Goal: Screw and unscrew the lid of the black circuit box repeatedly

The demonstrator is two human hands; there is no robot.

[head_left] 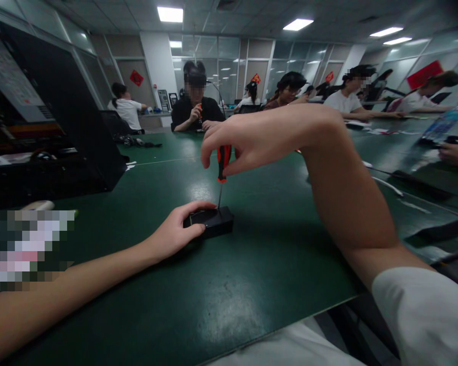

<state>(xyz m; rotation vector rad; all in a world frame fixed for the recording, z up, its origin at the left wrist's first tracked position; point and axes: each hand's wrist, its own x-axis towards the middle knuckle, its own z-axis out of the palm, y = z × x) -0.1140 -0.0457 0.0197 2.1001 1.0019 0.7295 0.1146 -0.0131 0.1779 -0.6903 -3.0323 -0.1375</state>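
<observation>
A small black box lies on the green table in front of me. My left hand grips its left end, thumb and fingers wrapped around it. My right hand hovers above and pinches the red-and-black handle of a screwdriver. The screwdriver stands upright, its thin shaft reaching down to the top of the box.
A large black case stands at the left of the table. Several people sit at the far end and along the right side. Dark cables and flat parts lie at the right, and another person's hand rests at the right edge.
</observation>
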